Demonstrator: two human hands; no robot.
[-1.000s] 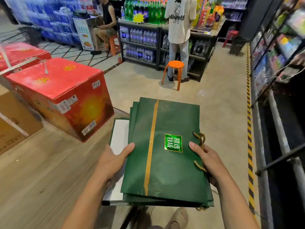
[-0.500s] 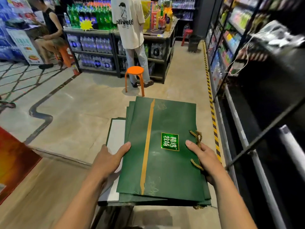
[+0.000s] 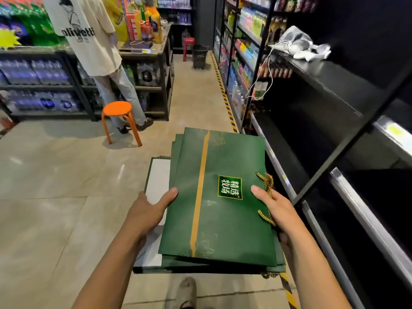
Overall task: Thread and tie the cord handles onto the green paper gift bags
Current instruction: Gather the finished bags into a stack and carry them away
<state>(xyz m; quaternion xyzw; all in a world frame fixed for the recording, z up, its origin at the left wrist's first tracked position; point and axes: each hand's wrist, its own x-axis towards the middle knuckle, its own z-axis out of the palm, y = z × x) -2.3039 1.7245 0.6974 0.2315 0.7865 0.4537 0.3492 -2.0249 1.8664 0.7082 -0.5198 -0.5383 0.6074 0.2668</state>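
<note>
Turned right toward black shelving (image 3: 323,90), stack of green bags (image 3: 223,219) gripped edgewise above floor (image 3: 66,197) by left hand (image 3: 147,212) and right hand (image 3: 276,210); gold cord (image 3: 266,181) fitted on top bag, rest unverified.

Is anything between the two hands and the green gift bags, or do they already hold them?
Nothing visible is in the way. The left hand grips the left edge of the green gift bags, and the right hand grips the right edge by the gold cord.

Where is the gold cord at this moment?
In the head view, the gold cord lies at the right edge of the green bag stack, passing under the right hand that holds it.
</note>
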